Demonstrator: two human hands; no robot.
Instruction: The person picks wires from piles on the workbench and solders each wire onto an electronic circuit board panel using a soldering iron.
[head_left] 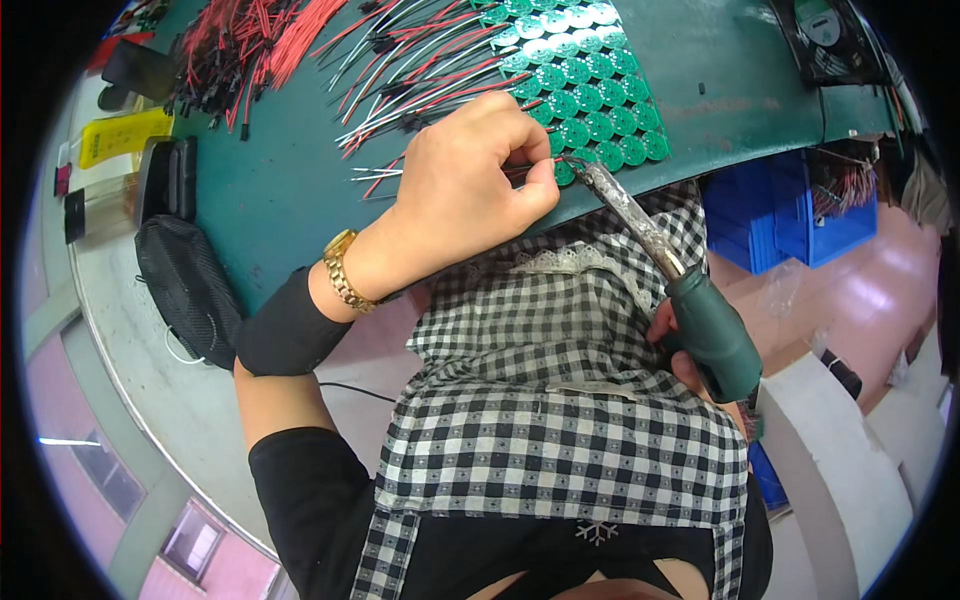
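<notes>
My left hand point(475, 170), with a gold watch point(345, 270) on its wrist, is closed in a pinch at the near edge of a panel of round green circuit boards point(600, 97). A thin wire point(518, 170) shows at its fingers, by the lowest boards. My right hand point(686, 370) is wrapped round the green handle of a soldering iron point(712, 330), which hides most of the hand. The iron's metal tip reaches up and left to the board beside my left fingertips; whether it touches is too small to tell. Red, white and black wires point(425, 75) trail leftward from the boards.
A thick bundle of red and black wires point(245, 60) lies at the far left. A yellow box point(125, 138), a jar point(100, 208) and a black mesh pouch point(188, 290) line the left side. Blue bins point(765, 215) stand low at right. A black fan-like unit point(825, 40) sits far right.
</notes>
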